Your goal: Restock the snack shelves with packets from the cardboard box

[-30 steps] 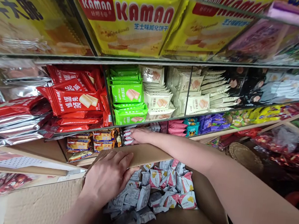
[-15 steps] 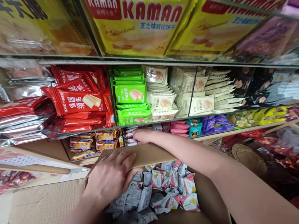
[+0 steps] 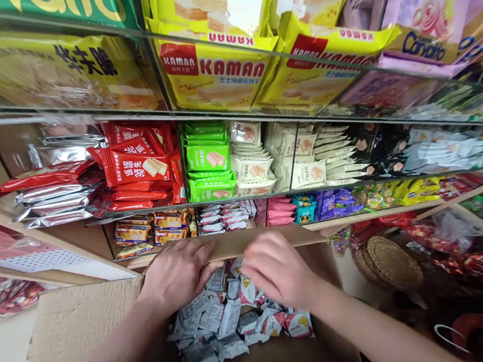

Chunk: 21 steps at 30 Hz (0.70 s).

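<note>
A cardboard box point(image 3: 86, 308) stands open against the shelf front. Inside it lies a heap of small white-and-pink wrapped snack packets point(image 3: 229, 318). My left hand point(image 3: 176, 274) grips the box's far edge, fingers over the top and thumb on the inner side. Above the packets, just inside that edge, is my right hand point(image 3: 282, 269); its fingers bend downward but are smeared by motion, so whether they hold anything is unclear. Similar pink-and-white packets point(image 3: 227, 216) lie stacked in a shelf compartment just beyond the box.
Orange-and-blue snack packets point(image 3: 152, 229) sit left of that compartment, pink packets point(image 3: 280, 211) to its right. A glass-fronted shelf above holds red packets point(image 3: 137, 163), green packets point(image 3: 207, 161) and cream packets point(image 3: 253, 168). Woven discs point(image 3: 390, 261) lie lower right.
My right hand has drawn back from the shelf compartment to above the box, uncovering the packets there. My left hand stays on the box edge. The view has tilted upward.
</note>
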Available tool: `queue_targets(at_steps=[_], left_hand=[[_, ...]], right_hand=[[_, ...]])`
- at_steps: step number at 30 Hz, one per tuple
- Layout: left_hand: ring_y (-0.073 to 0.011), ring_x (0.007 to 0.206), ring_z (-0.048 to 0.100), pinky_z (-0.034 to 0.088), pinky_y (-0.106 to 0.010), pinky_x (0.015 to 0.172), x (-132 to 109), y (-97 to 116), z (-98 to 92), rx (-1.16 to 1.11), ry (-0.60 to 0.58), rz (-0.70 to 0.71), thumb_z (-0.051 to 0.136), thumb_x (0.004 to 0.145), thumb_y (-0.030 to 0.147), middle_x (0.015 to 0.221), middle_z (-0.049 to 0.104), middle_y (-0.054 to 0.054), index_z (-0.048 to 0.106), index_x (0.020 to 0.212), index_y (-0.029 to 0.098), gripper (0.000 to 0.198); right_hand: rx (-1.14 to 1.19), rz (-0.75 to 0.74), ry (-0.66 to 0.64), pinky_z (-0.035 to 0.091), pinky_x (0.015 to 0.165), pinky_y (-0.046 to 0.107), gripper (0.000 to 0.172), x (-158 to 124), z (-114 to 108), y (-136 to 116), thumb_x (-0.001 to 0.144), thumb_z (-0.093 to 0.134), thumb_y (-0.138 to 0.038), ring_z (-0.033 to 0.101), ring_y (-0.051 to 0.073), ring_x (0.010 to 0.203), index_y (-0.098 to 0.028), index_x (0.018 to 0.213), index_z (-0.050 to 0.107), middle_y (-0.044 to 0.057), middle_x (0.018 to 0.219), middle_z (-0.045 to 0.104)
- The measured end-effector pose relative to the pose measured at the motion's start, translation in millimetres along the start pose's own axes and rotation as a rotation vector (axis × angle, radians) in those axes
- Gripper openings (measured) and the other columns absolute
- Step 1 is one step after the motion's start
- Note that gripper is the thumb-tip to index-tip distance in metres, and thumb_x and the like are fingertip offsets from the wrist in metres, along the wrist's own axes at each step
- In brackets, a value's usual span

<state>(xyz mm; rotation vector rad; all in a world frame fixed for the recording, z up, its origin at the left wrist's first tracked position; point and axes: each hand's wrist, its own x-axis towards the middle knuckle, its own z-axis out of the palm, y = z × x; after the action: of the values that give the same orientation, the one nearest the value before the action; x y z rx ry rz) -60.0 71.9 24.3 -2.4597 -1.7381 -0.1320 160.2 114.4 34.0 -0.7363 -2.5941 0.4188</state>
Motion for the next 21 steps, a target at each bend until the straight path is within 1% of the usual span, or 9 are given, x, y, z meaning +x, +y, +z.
queue_targets(at_steps=[2,3,5,8,10,12,15,18,21], left_hand=[[-0.0238,0.089,0.060,0.049,-0.037,0.073,0,0,0.7,-0.005,0.008,0.007,0.037,0.085,0.045,0.103,0.066,-0.008,0.060,0.109,0.019,0.042],[-0.0240,0.090,0.060,0.049,-0.037,0.074,0,-1,1.2,-0.006,0.017,0.010,0.038,0.084,0.045,0.103,0.066,-0.009,0.060,0.109,0.019,0.042],[-0.0244,0.091,0.060,0.048,-0.038,0.076,0,-1,2.2,0.000,0.029,0.006,0.037,0.085,0.045,0.103,0.066,-0.009,0.060,0.109,0.019,0.042],[-0.0247,0.093,0.060,0.048,-0.038,0.078,1,-1,2.0,0.018,0.014,-0.005,0.034,0.086,0.045,0.105,0.065,-0.009,0.059,0.109,0.019,0.044],[-0.0244,0.095,0.060,0.048,-0.038,0.079,1,-1,0.5,0.021,-0.007,-0.008,0.033,0.086,0.046,0.106,0.065,-0.008,0.058,0.111,0.019,0.045],[-0.0240,0.095,0.059,0.048,-0.037,0.080,1,0,-1.6,0.025,-0.021,-0.012,0.031,0.087,0.046,0.106,0.065,-0.008,0.058,0.111,0.019,0.045],[-0.0241,0.094,0.060,0.048,-0.037,0.079,1,3,-3.8,0.032,-0.020,-0.022,0.030,0.087,0.046,0.104,0.065,-0.008,0.058,0.112,0.019,0.046],[-0.0242,0.093,0.060,0.048,-0.037,0.078,1,5,-4.8,0.020,-0.009,-0.021,0.030,0.086,0.047,0.103,0.066,-0.008,0.058,0.112,0.019,0.047],[-0.0248,0.092,0.061,0.048,-0.038,0.079,3,4,-6.6,0.013,-0.004,-0.019,0.031,0.086,0.048,0.103,0.066,-0.009,0.059,0.110,0.018,0.047]], right_hand=[[0.026,0.029,-0.084,0.039,0.082,0.034,0.025,-43,15,-12,0.088,0.040,-0.029,0.051,0.020,0.085,-0.023,0.093,0.064,0.007,0.087,0.062],[0.033,0.089,-0.163,0.040,0.081,0.033,0.026,-61,28,-12,0.089,0.039,-0.028,0.051,0.020,0.085,-0.023,0.095,0.064,0.007,0.088,0.062],[0.038,0.300,-0.287,0.041,0.084,0.034,0.026,-88,63,-5,0.086,0.043,-0.026,0.051,0.021,0.095,-0.020,0.103,0.061,0.009,0.100,0.060],[-0.046,0.443,-0.440,0.039,0.089,0.039,0.035,-108,111,9,0.081,0.051,-0.021,0.043,0.029,0.113,-0.015,0.115,0.056,0.014,0.124,0.049],[-0.125,0.451,-0.499,0.041,0.086,0.041,0.032,-111,131,12,0.083,0.044,-0.014,0.045,0.030,0.111,-0.016,0.112,0.058,0.015,0.119,0.053],[-0.173,0.471,-0.531,0.042,0.083,0.040,0.031,-111,140,11,0.084,0.039,-0.010,0.048,0.029,0.105,-0.016,0.104,0.062,0.014,0.109,0.058],[-0.210,0.572,-0.533,0.042,0.079,0.042,0.028,-111,143,10,0.082,0.041,-0.009,0.048,0.032,0.105,-0.014,0.097,0.064,0.015,0.108,0.058],[-0.161,0.581,-0.534,0.040,0.079,0.042,0.024,-113,142,17,0.080,0.044,-0.010,0.048,0.031,0.103,-0.014,0.094,0.064,0.014,0.098,0.062],[-0.083,0.578,-0.510,0.040,0.079,0.034,0.015,-117,133,23,0.075,0.056,-0.018,0.051,0.025,0.096,-0.016,0.087,0.064,0.010,0.089,0.063]])
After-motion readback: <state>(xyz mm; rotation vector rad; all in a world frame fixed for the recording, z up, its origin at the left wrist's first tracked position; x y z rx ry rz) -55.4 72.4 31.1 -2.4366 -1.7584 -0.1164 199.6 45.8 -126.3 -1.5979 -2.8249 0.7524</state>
